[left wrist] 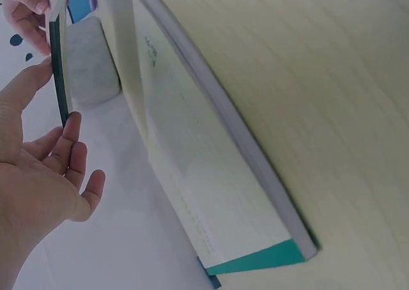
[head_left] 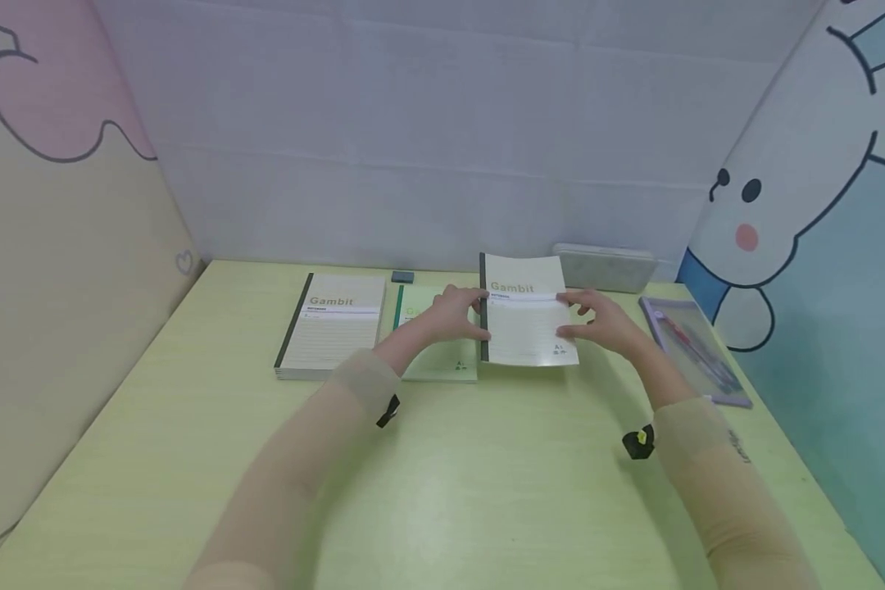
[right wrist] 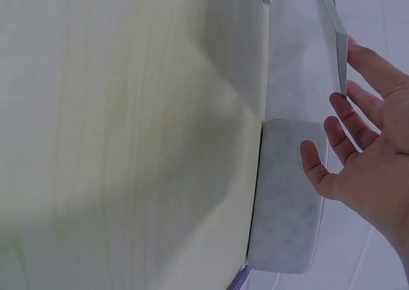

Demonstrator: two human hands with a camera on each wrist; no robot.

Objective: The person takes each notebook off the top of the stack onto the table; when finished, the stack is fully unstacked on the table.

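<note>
A white "Gambit" notebook (head_left: 527, 328) with a dark spine hangs above the table, tilted a little, between both hands. My left hand (head_left: 453, 315) pinches its spine edge between thumb and fingers, as the left wrist view also shows at the dark spine (left wrist: 59, 73). On the opposite edge, my right hand (head_left: 597, 321) pinches the notebook the same way. Below and left of it lies a green-spined notebook (head_left: 442, 360), partly covered by my left hand and forearm. Further left rests a stack of dark-spined Gambit notebooks (head_left: 332, 328).
A small dark eraser-like block (head_left: 402, 277) lies at the table's back edge. A grey case (head_left: 608, 269) stands against the back wall, behind my right hand. To the right is a purple-edged clear pouch (head_left: 696, 348) with pens inside. Walls border the table (head_left: 442, 492) on three sides.
</note>
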